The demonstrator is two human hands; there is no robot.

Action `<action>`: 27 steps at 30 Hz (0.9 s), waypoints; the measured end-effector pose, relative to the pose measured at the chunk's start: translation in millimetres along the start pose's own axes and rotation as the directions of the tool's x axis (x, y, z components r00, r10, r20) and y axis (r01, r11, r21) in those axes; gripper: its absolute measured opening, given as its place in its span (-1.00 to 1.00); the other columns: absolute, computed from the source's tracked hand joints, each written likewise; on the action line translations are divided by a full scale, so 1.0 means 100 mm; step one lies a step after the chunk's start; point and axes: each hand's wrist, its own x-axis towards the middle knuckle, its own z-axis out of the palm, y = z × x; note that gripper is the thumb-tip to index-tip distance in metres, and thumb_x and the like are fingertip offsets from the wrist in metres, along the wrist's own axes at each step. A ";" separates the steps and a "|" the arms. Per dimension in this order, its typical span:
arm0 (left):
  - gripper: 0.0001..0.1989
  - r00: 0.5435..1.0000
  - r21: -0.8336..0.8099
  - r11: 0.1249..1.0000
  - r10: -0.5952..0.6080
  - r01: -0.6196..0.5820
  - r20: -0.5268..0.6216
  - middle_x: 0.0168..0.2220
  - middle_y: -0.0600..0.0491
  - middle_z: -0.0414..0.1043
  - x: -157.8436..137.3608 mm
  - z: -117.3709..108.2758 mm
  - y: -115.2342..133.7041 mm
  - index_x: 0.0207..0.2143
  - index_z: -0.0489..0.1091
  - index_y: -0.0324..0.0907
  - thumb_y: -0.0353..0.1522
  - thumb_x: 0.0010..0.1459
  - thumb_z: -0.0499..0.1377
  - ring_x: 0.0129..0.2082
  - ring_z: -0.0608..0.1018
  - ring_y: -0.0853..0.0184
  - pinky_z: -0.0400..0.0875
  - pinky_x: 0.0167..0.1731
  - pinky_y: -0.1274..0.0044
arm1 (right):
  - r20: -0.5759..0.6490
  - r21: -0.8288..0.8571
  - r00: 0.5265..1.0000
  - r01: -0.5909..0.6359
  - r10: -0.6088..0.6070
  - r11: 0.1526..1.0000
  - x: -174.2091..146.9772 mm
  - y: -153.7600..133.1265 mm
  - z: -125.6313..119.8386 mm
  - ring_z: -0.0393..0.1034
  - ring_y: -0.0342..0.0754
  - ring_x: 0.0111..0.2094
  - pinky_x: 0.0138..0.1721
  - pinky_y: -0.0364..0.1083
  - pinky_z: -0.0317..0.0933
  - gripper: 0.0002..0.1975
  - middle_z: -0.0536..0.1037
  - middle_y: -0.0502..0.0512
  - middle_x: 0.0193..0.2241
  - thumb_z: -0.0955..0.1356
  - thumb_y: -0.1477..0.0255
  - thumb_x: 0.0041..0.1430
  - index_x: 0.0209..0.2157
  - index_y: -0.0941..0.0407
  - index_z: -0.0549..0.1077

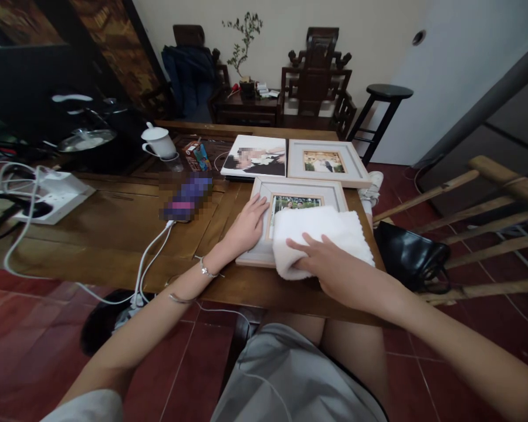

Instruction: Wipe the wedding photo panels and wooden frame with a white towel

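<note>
A pale wooden picture frame (251,257) with a small photo lies flat on the wooden table in front of me. Across its lower right part is a folded white cloth (323,227), which hides that corner and some of the photo. My right hand (332,262) grips the cloth, the thumb tucked into its fold and the fingers on top. Flat on the left side of the frame rests my left hand (246,227), its fingers stretched out. Just behind are a second picture frame (351,151) and a white-topped photo panel (257,157).
To the left lie a phone (187,198) with a charging cable and a white power strip (59,202). A lidded white mug (158,142) and a small carton (197,155) stand farther back. At the right are a wooden chair (501,181) and a black bag (411,252).
</note>
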 end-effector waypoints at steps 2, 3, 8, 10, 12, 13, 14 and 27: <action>-0.57 1.000 -0.005 1.000 -0.003 0.003 0.002 0.21 -0.14 0.27 0.00 0.00 0.00 0.12 0.31 -0.31 -0.49 0.24 -0.08 0.31 0.14 0.14 0.10 0.27 0.19 | -0.008 0.025 1.000 0.027 -0.026 0.999 -0.05 -0.04 0.02 -0.08 0.26 0.31 0.18 0.33 0.05 -0.38 0.08 0.10 0.33 0.18 0.76 -0.06 0.05 0.10 0.40; -0.57 1.000 -0.008 1.000 -0.004 0.004 0.003 0.22 -0.13 0.27 0.00 0.00 0.00 0.12 0.31 -0.29 -0.48 0.24 -0.08 0.31 0.14 0.15 0.10 0.27 0.18 | -0.014 0.032 1.000 0.026 -0.025 0.999 -0.05 -0.05 0.03 -0.08 0.26 0.32 0.18 0.33 0.04 -0.38 0.08 0.09 0.33 0.18 0.76 -0.06 0.04 0.09 0.40; -0.57 1.000 -0.007 1.000 0.004 -0.004 0.004 0.21 -0.16 0.27 0.00 0.01 -0.01 0.12 0.31 -0.33 -0.49 0.24 -0.09 0.31 0.14 0.13 0.10 0.26 0.17 | -0.077 -0.029 0.994 -0.084 0.082 0.996 0.28 0.12 0.08 -0.12 0.31 0.32 0.19 0.39 -0.02 -0.34 0.09 0.14 0.33 0.17 0.80 -0.08 0.06 0.12 0.39; -0.57 1.000 -0.017 1.000 0.014 -0.014 -0.009 0.21 -0.14 0.28 0.00 0.01 -0.02 0.12 0.32 -0.30 -0.49 0.24 -0.08 0.31 0.14 0.13 0.10 0.26 0.17 | -0.132 -0.104 0.979 -0.169 0.155 0.980 0.47 0.30 0.08 -0.16 0.34 0.32 0.17 0.43 -0.04 -0.34 0.02 0.22 0.34 0.15 0.82 -0.07 0.08 0.16 0.39; -0.57 1.000 -0.029 0.999 0.023 -0.023 -0.016 0.20 -0.14 0.29 0.00 0.01 -0.03 0.12 0.32 -0.29 -0.49 0.24 -0.08 0.31 0.14 0.13 0.10 0.26 0.16 | -0.227 -0.171 0.952 -0.246 0.205 0.954 0.65 0.53 0.07 -0.22 0.35 0.34 0.16 0.46 -0.06 -0.33 -0.06 0.24 0.36 0.12 0.84 -0.03 0.10 0.17 0.37; -0.58 1.000 -0.032 0.999 0.026 -0.026 -0.016 0.20 -0.15 0.29 0.00 0.01 -0.03 0.12 0.32 -0.30 -0.49 0.24 -0.08 0.31 0.14 0.13 0.10 0.26 0.17 | -0.283 -0.194 0.934 -0.278 0.217 0.941 0.73 0.64 0.06 -0.26 0.34 0.34 0.16 0.46 -0.07 -0.33 -0.09 0.23 0.37 0.11 0.84 -0.01 0.10 0.17 0.37; -0.58 1.000 -0.033 0.999 0.027 -0.028 -0.014 0.20 -0.17 0.28 0.00 0.01 -0.04 0.11 0.32 -0.32 -0.49 0.24 -0.08 0.31 0.14 0.12 0.09 0.27 0.17 | -0.330 -0.208 0.916 -0.306 0.228 0.929 0.80 0.74 0.05 -0.28 0.33 0.35 0.17 0.46 -0.08 -0.34 -0.11 0.23 0.37 0.10 0.84 0.02 0.10 0.16 0.36; -0.60 1.000 -0.010 1.000 0.014 -0.014 -0.012 0.20 -0.14 0.30 0.00 0.00 -0.02 0.09 0.33 -0.31 -0.46 0.27 -0.10 0.31 0.16 0.15 0.11 0.27 0.19 | 0.029 -0.149 0.993 -0.111 0.117 0.983 0.45 0.09 -0.11 -0.04 0.36 0.29 0.09 0.45 0.07 -0.44 0.13 0.23 0.30 0.20 0.79 0.03 0.04 0.14 0.44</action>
